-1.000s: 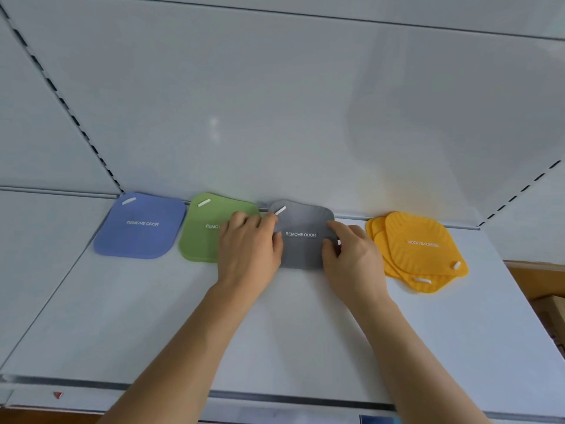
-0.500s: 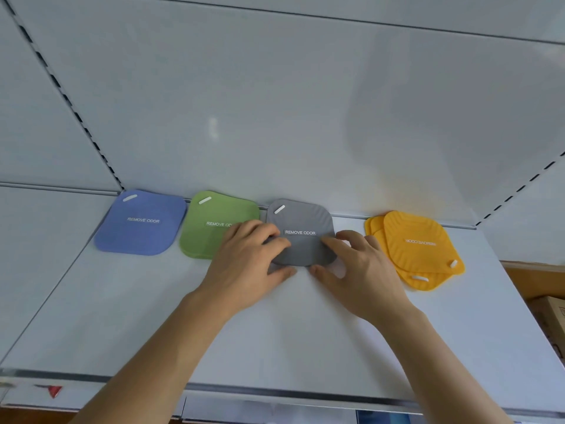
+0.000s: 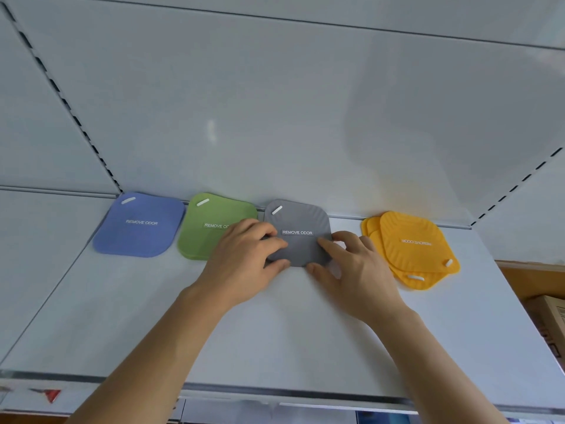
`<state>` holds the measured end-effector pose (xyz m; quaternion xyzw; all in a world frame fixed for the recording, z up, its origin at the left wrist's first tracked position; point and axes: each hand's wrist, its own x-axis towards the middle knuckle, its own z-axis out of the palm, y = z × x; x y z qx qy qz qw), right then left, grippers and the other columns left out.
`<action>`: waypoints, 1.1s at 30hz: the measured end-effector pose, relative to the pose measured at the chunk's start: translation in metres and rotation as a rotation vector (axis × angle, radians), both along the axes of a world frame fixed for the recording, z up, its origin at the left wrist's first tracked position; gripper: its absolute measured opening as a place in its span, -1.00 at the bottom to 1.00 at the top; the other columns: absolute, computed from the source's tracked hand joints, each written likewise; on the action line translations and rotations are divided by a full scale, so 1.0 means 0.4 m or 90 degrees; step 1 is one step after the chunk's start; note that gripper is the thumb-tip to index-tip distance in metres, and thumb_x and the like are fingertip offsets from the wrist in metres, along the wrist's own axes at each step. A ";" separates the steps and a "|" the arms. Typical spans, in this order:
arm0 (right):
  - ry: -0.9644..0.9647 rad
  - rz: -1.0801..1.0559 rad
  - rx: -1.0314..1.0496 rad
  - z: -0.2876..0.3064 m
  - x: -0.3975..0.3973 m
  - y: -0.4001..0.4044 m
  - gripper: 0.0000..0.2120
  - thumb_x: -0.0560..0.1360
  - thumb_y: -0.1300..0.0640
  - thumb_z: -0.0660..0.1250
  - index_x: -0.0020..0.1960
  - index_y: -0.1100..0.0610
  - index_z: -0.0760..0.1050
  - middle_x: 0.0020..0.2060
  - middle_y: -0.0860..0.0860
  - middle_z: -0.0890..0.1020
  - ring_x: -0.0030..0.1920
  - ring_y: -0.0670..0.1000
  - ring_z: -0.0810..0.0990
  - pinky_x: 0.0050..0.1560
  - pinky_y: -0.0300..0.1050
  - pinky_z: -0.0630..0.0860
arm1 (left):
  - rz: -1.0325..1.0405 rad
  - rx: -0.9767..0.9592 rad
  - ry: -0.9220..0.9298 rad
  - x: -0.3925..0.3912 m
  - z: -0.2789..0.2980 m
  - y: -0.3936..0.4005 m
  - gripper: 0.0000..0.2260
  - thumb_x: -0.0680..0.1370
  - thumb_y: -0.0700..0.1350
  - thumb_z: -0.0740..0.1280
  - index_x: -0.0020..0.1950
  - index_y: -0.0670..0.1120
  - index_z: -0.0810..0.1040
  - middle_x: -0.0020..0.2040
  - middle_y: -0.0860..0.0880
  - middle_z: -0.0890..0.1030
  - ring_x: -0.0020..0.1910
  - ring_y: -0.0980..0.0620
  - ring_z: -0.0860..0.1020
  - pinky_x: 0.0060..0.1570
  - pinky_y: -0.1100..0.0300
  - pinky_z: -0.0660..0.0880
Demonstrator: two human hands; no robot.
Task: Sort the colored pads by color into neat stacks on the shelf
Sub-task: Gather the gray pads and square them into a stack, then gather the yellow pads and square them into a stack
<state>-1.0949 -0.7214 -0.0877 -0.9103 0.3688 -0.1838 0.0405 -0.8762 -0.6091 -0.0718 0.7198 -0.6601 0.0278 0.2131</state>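
My left hand point(image 3: 250, 258) and right hand point(image 3: 351, 267) pinch the gray pad stack point(image 3: 298, 232); I should square its edges gently (yellow pads point(image 3: 412, 249) need it next).

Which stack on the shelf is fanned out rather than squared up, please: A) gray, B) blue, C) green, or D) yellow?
D: the yellow stack shows offset pad edges peeking out at its left and front, while the blue stack, green stack and gray stack each show a single outline.
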 end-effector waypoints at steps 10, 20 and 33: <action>-0.017 -0.028 -0.045 -0.006 0.010 0.018 -0.53 0.56 -0.26 0.28 0.25 0.04 0.65 0.19 0.07 0.65 0.00 0.22 0.56 -0.05 0.09 0.60 | -0.002 -0.018 0.001 0.002 -0.015 0.000 -0.69 0.51 0.14 0.42 0.12 -0.02 0.74 0.09 0.01 0.64 0.11 -0.11 0.59 0.10 -0.02 0.56; -0.039 -0.075 -0.103 0.009 -0.054 0.082 -0.61 0.59 -0.11 0.34 0.29 0.09 0.63 0.32 0.12 0.58 0.39 0.26 0.47 0.19 0.20 0.52 | -0.029 -0.101 0.007 -0.087 0.021 0.004 -0.75 0.51 0.03 0.44 0.11 -0.08 0.68 0.14 -0.03 0.63 0.18 -0.15 0.57 0.17 -0.08 0.54; -0.083 -0.104 -0.073 -0.014 -0.277 0.122 -0.75 0.61 0.05 0.29 0.05 0.13 0.72 0.16 0.07 0.69 0.15 0.22 0.62 0.05 0.13 0.60 | -0.155 -0.058 0.018 -0.342 -0.040 -0.006 -0.78 0.59 -0.09 0.25 0.08 -0.14 0.64 0.15 -0.15 0.59 0.19 -0.19 0.53 0.24 -0.05 0.50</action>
